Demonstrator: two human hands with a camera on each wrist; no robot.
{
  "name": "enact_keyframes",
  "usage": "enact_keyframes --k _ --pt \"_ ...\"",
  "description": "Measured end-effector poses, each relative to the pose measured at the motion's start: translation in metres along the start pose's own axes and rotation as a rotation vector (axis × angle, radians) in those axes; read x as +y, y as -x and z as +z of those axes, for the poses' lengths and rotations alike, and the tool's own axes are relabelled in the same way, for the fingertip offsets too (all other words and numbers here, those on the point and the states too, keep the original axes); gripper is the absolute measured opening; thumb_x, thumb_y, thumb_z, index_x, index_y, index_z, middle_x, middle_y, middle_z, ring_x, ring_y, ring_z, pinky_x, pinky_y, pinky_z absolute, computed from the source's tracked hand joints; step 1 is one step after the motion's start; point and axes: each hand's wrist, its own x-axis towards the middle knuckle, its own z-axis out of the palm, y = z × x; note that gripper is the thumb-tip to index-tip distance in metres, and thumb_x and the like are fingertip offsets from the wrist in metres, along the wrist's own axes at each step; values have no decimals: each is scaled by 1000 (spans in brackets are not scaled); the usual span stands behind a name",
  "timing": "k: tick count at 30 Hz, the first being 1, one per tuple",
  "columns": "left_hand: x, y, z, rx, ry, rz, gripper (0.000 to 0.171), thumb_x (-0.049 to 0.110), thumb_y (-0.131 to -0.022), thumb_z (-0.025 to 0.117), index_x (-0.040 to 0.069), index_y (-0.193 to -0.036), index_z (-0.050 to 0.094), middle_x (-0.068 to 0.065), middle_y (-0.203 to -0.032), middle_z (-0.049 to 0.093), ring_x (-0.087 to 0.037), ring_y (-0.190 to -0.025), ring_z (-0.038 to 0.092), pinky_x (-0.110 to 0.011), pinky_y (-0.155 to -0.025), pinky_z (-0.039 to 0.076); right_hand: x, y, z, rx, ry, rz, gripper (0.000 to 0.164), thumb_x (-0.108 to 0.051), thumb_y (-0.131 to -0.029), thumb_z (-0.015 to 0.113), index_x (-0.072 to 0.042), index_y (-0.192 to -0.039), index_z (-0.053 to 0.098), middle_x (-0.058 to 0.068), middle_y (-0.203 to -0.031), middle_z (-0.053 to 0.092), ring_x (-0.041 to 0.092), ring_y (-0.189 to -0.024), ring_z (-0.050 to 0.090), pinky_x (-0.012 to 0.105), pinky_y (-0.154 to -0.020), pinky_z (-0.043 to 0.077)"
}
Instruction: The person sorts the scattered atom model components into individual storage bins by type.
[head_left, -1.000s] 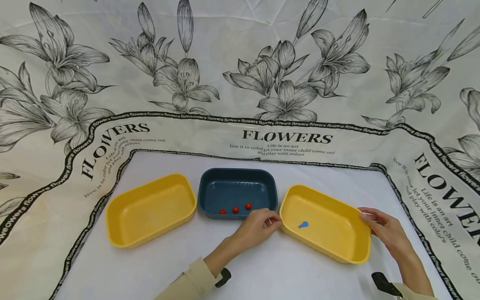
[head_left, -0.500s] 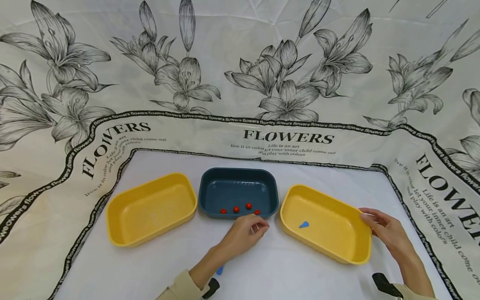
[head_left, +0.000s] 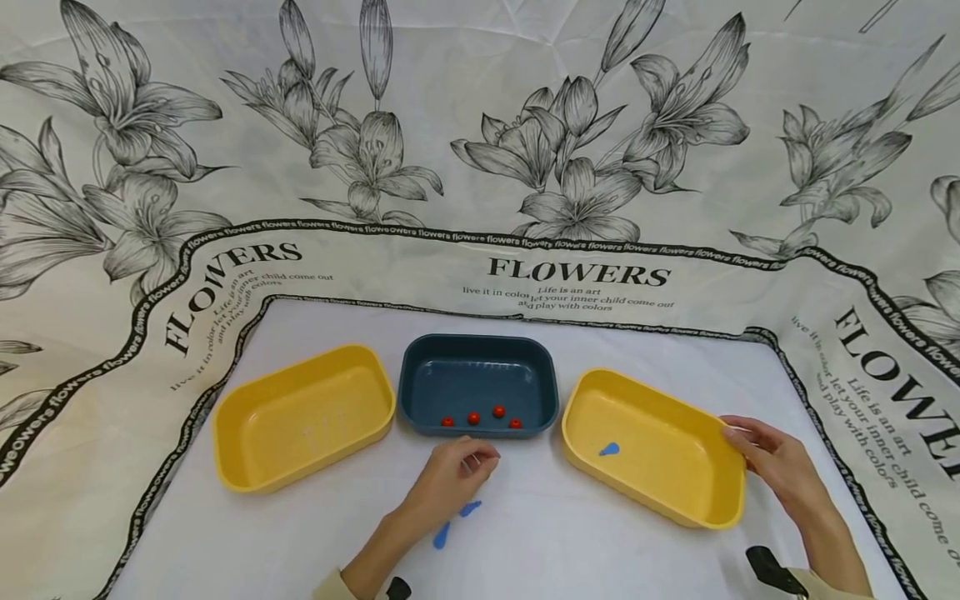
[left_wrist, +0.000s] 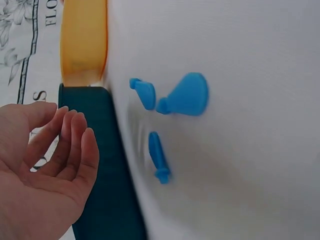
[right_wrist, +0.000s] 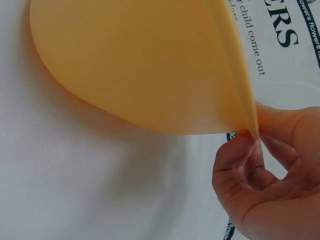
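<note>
My left hand (head_left: 452, 476) hovers over the white cloth just in front of the dark blue tray (head_left: 480, 348). Its fingers are loosely bent, and the left wrist view shows nothing between thumb and fingertips. Beneath and beside that hand lie blue fan-shaped pieces with small knobs, such as one blue piece (head_left: 442, 535) and another blue piece (head_left: 470, 508); a third blue piece (left_wrist: 159, 156) shows in the left wrist view. My right hand (head_left: 782, 462) pinches the far right corner of the right yellow tray (head_left: 678, 454), thumb inside and fingers outside. In that tray lies a small blue piece (head_left: 610, 448).
Several red beads (head_left: 473, 417) sit along the near side inside the dark blue tray. The left yellow tray (head_left: 300, 417) holds some small clear bits, too faint to identify. A printed flower cloth (head_left: 570, 271) rises behind the table.
My left hand has moved left and toward me, away from the right yellow tray. Another red bead and the blue pieces on the cloth have come into sight. The right hand stays put.
</note>
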Motion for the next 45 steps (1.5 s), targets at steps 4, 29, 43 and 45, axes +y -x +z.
enact_keyframes --k 4,29,43,45 --pt "-8 8 -4 45 -2 -22 13 20 -91 65 13 -101 70 11 -87 62 -6 -79 56 -21 -70 51 1 1 -1 5 12 -23 67 -49 -92 55 -2 -138 44 13 -115 58 10 -83 57 19 -67 51" --pt "-39 41 -26 -21 -105 -180 18 17 -85 72 14 -102 69 7 -91 62 -9 -82 55 -25 -72 50 2 0 1 9 13 -16 68 -50 -92 54 -2 -138 43 14 -117 57 9 -83 57 17 -67 51" --pt "-35 40 -25 -120 -179 -162 13 10 -86 69 17 -98 69 13 -87 59 -4 -80 52 -22 -74 49 1 2 1 10 4 -35 67 -49 -92 54 -2 -137 44 13 -115 57 9 -82 57 17 -67 51" --pt "-35 39 -24 -118 -161 -160 14 10 -87 69 16 -99 69 12 -87 60 -4 -79 53 -21 -73 49 1 2 1 11 2 -40 66 -49 -92 54 -1 -137 44 13 -114 57 9 -82 57 17 -67 51"
